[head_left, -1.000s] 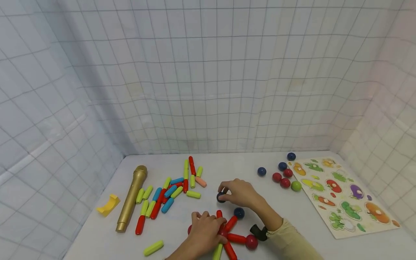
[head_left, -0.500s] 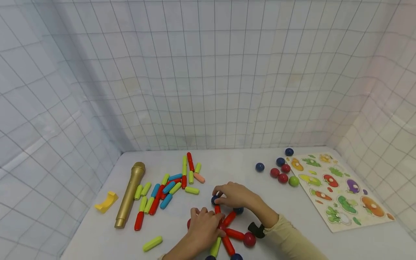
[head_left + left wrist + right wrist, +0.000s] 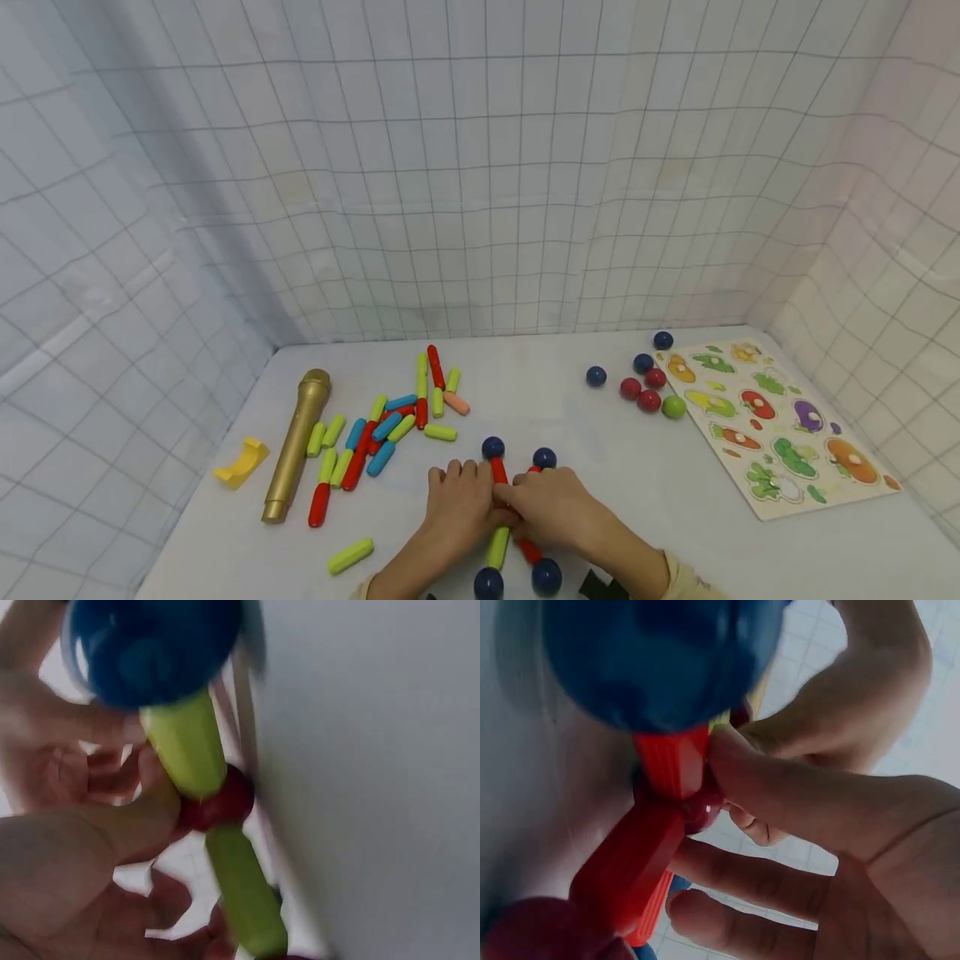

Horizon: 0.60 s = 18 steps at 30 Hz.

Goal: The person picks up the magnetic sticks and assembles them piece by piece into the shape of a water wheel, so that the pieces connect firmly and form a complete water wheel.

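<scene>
A ball-and-stick toy lies on the table between both hands, its sticks fanning out from a red hub ball (image 3: 703, 808). Dark blue balls cap several ends, one at the far tip (image 3: 492, 447) on a red stick (image 3: 499, 471). A yellow-green stick (image 3: 497, 548) points to the near side. My left hand (image 3: 461, 507) grips the toy from the left, its thumb at the hub in the left wrist view. From the right, my right hand (image 3: 553, 507) pinches the toy at the hub with thumb and fingers. In the head view the hands hide the hub.
Loose red, blue and yellow-green sticks (image 3: 363, 446) lie at left, beside a gold microphone (image 3: 296, 446) and a yellow curved piece (image 3: 242, 463). Loose balls (image 3: 649, 401) sit at back right, next to a vegetable puzzle board (image 3: 772, 425). Gridded cloth walls enclose the table.
My right hand has let go of the dark blue ball, now on the far red stick's end, and moved back to the hub. My left hand stays at the toy.
</scene>
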### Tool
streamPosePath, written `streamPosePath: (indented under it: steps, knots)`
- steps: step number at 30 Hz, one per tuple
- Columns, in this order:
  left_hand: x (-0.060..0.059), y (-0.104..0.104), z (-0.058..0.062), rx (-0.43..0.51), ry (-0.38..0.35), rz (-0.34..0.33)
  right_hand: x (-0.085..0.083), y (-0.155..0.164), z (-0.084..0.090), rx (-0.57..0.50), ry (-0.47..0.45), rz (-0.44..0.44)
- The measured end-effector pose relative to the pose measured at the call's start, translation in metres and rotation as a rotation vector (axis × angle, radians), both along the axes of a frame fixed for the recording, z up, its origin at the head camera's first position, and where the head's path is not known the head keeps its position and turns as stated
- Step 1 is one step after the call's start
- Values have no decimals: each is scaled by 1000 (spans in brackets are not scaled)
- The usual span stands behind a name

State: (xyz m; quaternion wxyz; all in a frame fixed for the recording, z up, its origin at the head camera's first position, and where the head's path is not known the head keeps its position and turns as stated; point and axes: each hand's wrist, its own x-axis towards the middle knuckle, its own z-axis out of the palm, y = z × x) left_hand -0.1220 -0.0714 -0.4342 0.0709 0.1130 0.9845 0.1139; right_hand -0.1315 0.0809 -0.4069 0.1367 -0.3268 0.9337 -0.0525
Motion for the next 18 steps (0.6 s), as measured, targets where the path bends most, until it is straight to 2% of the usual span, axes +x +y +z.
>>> streamPosePath:
  steps: [4, 8, 11, 14, 18]
  knots:
    - [-5, -17, 17, 17, -86, -20, 3, -3, -1, 42, 17, -11]
    - [-6, -48, 30, 83, -172, -18, 3, -1, 0, 30, 1, -33]
    - [-1, -76, 31, 81, -213, 34, 1, 2, -1, 3, -17, -45]
    - [6, -105, 28, 14, -234, 97, -2, 6, -2, -18, 3, -65]
    - [13, -134, 19, -59, -331, 143, -5, 13, -3, -11, 46, -115]
